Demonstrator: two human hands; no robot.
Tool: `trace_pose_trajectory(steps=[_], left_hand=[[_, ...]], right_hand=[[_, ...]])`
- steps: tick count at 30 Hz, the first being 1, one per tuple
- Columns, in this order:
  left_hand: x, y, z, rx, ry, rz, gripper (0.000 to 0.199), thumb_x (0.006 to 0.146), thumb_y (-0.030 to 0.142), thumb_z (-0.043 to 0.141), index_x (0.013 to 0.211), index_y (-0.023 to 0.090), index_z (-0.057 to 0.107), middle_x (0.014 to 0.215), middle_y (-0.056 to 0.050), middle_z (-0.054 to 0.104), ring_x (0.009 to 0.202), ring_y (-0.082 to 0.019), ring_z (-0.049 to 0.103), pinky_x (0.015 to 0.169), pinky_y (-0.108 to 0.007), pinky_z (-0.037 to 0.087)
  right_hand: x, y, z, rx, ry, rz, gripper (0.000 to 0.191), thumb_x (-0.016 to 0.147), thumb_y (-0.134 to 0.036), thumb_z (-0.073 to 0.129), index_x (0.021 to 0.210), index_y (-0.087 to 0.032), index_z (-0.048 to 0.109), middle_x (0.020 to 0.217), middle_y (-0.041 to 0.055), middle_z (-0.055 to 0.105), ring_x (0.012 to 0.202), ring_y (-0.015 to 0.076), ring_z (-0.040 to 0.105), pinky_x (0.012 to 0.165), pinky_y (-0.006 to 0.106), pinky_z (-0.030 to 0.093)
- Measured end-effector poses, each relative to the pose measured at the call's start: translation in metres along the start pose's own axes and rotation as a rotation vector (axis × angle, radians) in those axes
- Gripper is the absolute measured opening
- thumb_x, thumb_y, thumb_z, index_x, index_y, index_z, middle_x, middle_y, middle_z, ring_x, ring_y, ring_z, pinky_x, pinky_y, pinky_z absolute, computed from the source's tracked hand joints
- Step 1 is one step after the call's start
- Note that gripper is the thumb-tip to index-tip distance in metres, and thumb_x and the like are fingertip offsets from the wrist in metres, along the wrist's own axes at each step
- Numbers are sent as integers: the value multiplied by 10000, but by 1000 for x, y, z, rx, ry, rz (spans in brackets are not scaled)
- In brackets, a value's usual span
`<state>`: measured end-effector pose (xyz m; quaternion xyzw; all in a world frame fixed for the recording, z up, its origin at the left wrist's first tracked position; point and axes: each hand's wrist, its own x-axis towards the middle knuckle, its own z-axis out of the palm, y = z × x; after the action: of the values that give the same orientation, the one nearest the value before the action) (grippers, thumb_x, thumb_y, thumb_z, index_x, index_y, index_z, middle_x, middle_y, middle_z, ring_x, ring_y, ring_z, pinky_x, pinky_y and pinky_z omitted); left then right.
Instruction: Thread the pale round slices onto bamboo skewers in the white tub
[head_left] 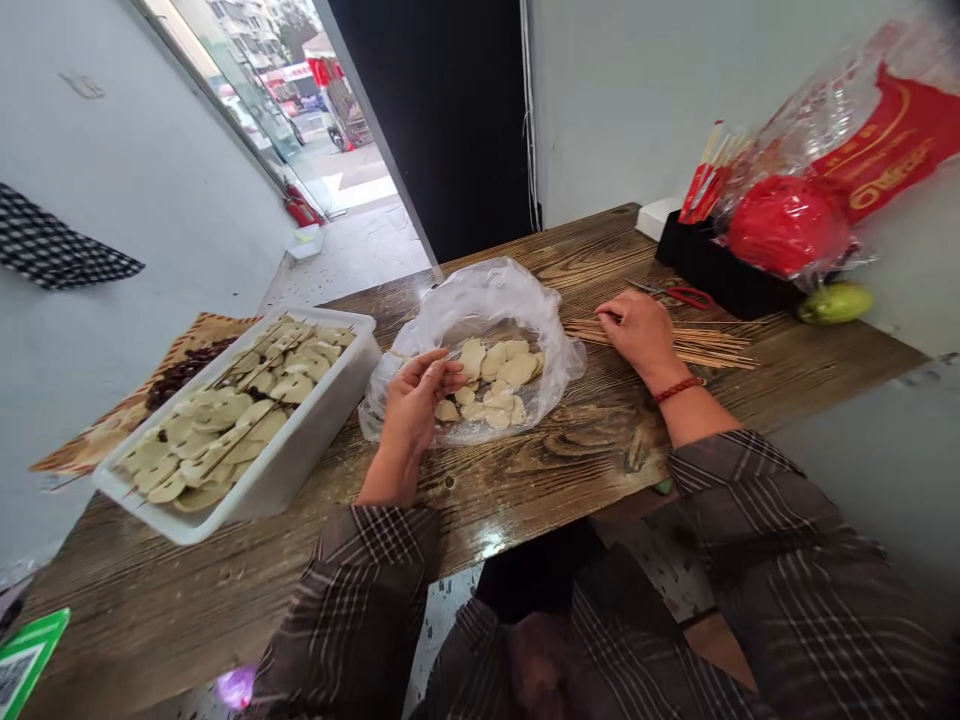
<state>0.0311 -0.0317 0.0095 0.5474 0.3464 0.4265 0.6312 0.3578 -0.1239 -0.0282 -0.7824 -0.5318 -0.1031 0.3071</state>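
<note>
My left hand [421, 395] is over the near left rim of a clear plastic bag [491, 290], its thumb and fingers pinched together. A thin pale edge shows by its fingertips, too small to name. Inside the open bag lie several pale, thin round slices [517, 368], which look like potato. My right hand [641, 330] rests over a bundle of thin bamboo skewers [712, 345], right of the bag. Its fingers are curled with thumb and index close together; what they hold, if anything, is hidden. At left, a white plastic box [281, 475] holds many such slices threaded on skewers.
Beyond my right hand lie red-handled scissors [688, 296]. A black box [701, 260] with red-wrapped sticks and a red plastic bag [787, 225] stands at the right, beside a green fruit [836, 302]. Dark red pieces [187, 372] lie on a patterned sheet behind the white box.
</note>
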Motion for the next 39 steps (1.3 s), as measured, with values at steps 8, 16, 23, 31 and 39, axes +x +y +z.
trace_pose_trajectory(steps=[8,16,23,31,39], left_hand=[[2,-4,-3,-42,131,67,333,729,379,759,949,156,649,793,-26,713,646,-105,668,684,-250,548],[7,-17,-3,630,114,318,215,828,279,621,1003,174,691,969,-79,735,904,-192,676,861,-343,531],[12,-30,3,1139,-103,424,345,764,200,701,1108,172,690,1189,-143,679,1154,-298,598,1034,-459,449],[18,-35,2,1058,-85,499,181,833,135,559,881,192,724,1023,-98,718,981,-226,641,933,-388,486],[15,-24,-4,313,222,120,114,784,258,624,806,171,695,745,-2,681,654,-114,581,623,-221,468]], right_hand=[[-4,-4,-7,-127,25,-27,243,900,-268,505,921,-201,738,944,87,717,895,241,619,781,363,409],[-7,-18,-12,-72,167,-92,271,970,-280,404,1042,-188,648,1000,117,697,916,254,617,788,363,408],[4,-64,-20,209,132,-320,232,972,-275,436,1054,-208,642,1017,102,701,952,244,631,795,350,462],[34,-125,-9,546,44,-405,188,904,-176,516,942,-198,699,875,58,709,848,211,643,799,356,488],[0,-128,5,578,-67,-482,209,933,-199,536,1017,-202,728,918,68,654,850,192,625,756,330,501]])
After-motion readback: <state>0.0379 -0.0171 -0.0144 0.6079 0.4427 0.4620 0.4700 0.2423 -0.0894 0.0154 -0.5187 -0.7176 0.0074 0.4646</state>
